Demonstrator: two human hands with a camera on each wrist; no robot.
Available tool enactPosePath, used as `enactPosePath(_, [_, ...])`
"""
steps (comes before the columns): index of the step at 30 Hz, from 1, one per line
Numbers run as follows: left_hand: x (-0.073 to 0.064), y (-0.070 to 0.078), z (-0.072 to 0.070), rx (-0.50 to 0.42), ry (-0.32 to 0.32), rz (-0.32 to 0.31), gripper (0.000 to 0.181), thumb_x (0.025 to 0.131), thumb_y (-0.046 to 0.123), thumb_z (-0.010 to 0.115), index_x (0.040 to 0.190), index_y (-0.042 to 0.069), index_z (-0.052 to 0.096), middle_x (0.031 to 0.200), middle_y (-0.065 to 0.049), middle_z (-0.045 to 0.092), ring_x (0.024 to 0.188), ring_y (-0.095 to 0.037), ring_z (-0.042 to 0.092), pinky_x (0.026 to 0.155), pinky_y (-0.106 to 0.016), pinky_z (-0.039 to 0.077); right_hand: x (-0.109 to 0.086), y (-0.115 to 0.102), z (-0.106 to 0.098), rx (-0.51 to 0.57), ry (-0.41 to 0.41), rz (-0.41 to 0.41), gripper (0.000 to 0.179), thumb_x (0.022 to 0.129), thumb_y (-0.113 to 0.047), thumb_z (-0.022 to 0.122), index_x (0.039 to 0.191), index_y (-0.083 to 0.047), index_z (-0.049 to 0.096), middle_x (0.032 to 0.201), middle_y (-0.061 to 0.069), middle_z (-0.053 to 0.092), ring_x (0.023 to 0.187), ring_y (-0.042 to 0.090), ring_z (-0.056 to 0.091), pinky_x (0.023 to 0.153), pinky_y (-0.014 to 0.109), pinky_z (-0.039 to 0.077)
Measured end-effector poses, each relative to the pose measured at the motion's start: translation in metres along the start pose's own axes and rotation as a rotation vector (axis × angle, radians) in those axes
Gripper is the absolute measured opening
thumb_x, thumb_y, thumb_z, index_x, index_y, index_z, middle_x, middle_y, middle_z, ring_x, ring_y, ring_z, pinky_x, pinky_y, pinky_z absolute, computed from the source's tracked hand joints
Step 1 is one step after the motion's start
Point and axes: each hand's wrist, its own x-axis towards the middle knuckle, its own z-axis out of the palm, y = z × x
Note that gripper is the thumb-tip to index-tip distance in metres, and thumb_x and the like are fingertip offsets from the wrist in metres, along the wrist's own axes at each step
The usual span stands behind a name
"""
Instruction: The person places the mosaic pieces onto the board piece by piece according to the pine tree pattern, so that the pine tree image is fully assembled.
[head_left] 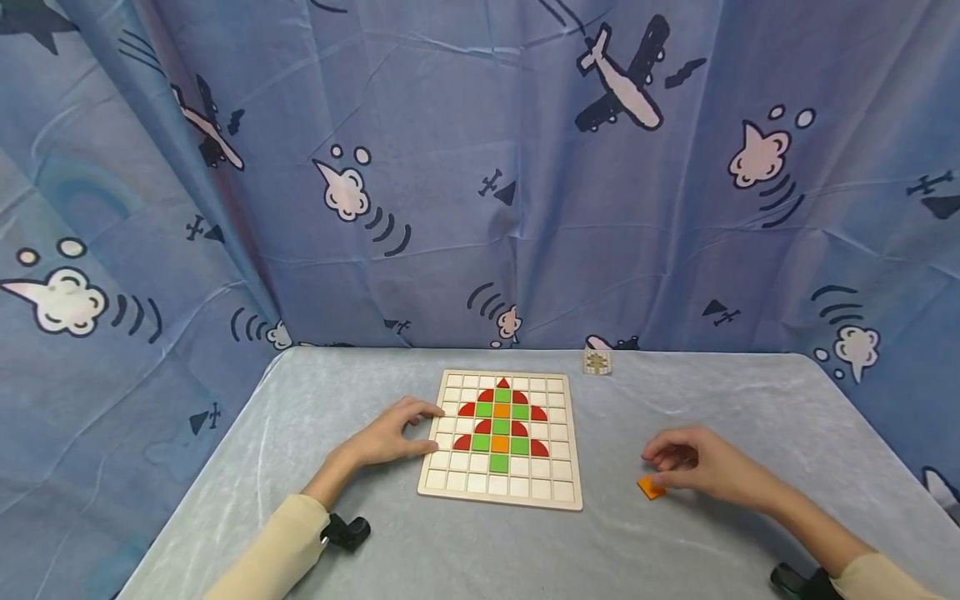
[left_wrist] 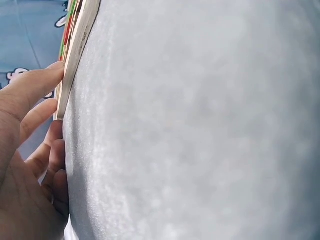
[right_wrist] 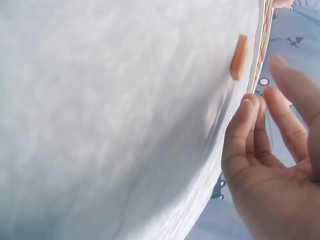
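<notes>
A wooden grid board (head_left: 465, 482) lies on the table, with red, green and orange tiles set in a tree shape. My left hand (head_left: 390, 432) is at its left edge, the thumb and a fingertip touching the frame. In the left wrist view, the left hand (left_wrist: 30, 125) has its thumb against the board's rim (left_wrist: 80, 45). To the right of the board, my right hand (head_left: 708, 467) hovers beside a loose orange square tile (head_left: 651, 487). The right wrist view shows that orange tile (right_wrist: 240, 57) on the cloth, apart from the fingers of the right hand (right_wrist: 280, 155).
A small patterned card (head_left: 597, 362) lies near the table's back edge, behind the board. Grey cloth (head_left: 360, 525) covers the table. A blue printed curtain (head_left: 450, 275) hangs behind and at the left.
</notes>
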Motion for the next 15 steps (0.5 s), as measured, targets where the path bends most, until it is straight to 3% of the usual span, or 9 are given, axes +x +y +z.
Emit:
enactPosePath(6, [0.0001, -0.0003, 0.0003, 0.008, 0.001, 0.003, 0.05, 0.092, 0.026, 0.079, 0.137, 0.01, 0.062, 0.133, -0.011, 0.052, 0.113, -0.029, 0.052, 0.097, -0.051, 0.043, -0.0043, 0.0029, -0.003, 0.016, -0.025, -0.003, 0.029, 0.086, -0.009, 0.082, 0.111, 0.003, 0.071, 0.104, 0.013, 0.07, 0.084, 0.015, 0.065, 0.068, 0.031, 0.055])
enactPosePath(15, [0.0005, -0.0006, -0.0002, 0.005, -0.003, 0.006, 0.05, 0.092, 0.026, 0.079, 0.137, 0.01, 0.062, 0.132, -0.01, 0.052, 0.113, -0.029, 0.052, 0.097, -0.051, 0.043, -0.0064, 0.0094, 0.0035, 0.031, -0.042, -0.087, 0.024, 0.086, -0.005, 0.081, 0.106, 0.002, 0.071, 0.101, 0.012, 0.071, 0.078, 0.013, 0.061, 0.062, 0.028, 0.052])
